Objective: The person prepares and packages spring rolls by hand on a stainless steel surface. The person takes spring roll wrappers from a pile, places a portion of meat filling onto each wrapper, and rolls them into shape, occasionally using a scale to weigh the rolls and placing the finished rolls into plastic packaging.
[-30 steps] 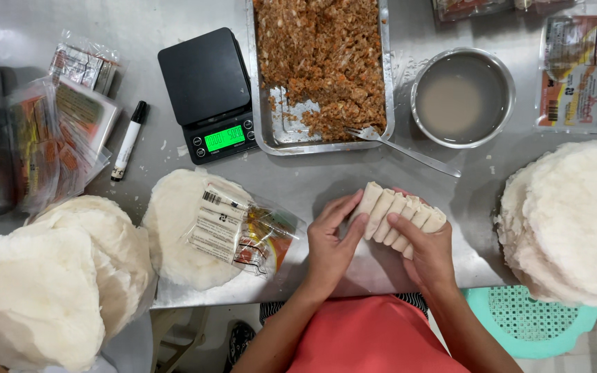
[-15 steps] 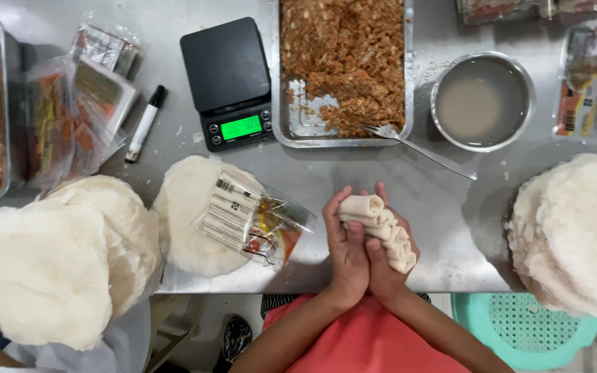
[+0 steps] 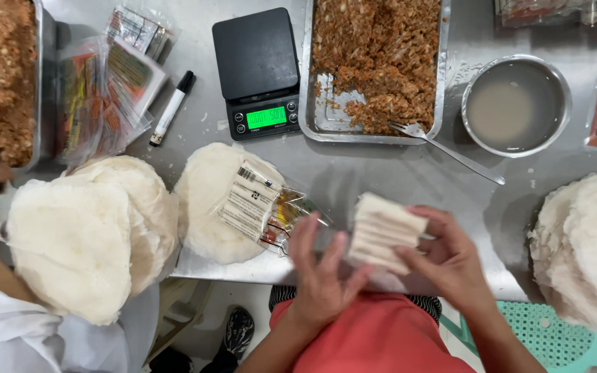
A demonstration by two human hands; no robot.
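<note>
The row of pale spring rolls lies slanted above the steel table's near edge, gripped by the right hand at its right end, the open left hand just left

Bright, even overhead light; soft glare on the steel table, only faint short shadows under the fork and marker. Far side sharp. Motion blur on both hands near the front edge.
</note>
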